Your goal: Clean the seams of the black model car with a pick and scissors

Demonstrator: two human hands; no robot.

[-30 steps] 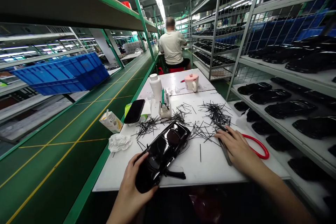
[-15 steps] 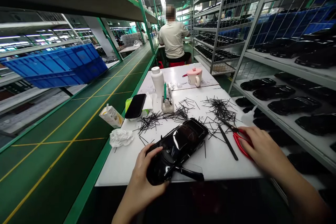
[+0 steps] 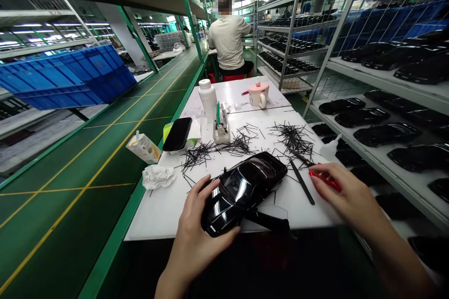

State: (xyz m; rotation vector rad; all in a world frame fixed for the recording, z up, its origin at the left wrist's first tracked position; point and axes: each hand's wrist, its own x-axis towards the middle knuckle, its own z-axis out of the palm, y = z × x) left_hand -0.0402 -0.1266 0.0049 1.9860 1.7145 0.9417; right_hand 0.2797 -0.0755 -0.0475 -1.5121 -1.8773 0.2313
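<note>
1. Factory aisle: white worktable [image 3: 164, 210] between a green conveyor belt [image 3: 87, 159] and wire shelving of black car shells [image 3: 382, 133].
2. Left hand [image 3: 196, 243], fingers wrapped round the nose of a glossy black toy car body [image 3: 242, 189], steadies it at the table's near edge.
3. Right hand [image 3: 345, 194] rests, fingers curled, on red-handled scissors [image 3: 324, 180], keeping them within reach; whether it grips them is unclear.
4. Scattered thin black plastic rods [image 3: 291, 138] lie behind; the scissor handles are mostly hidden under the palm.

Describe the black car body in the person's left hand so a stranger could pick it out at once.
Start at the white table beside the green conveyor. At its near edge the left hand grips a glossy black car body. Unlike the matching shells on the right-hand shelves, it alone lies on the table among thin black strips.
</note>
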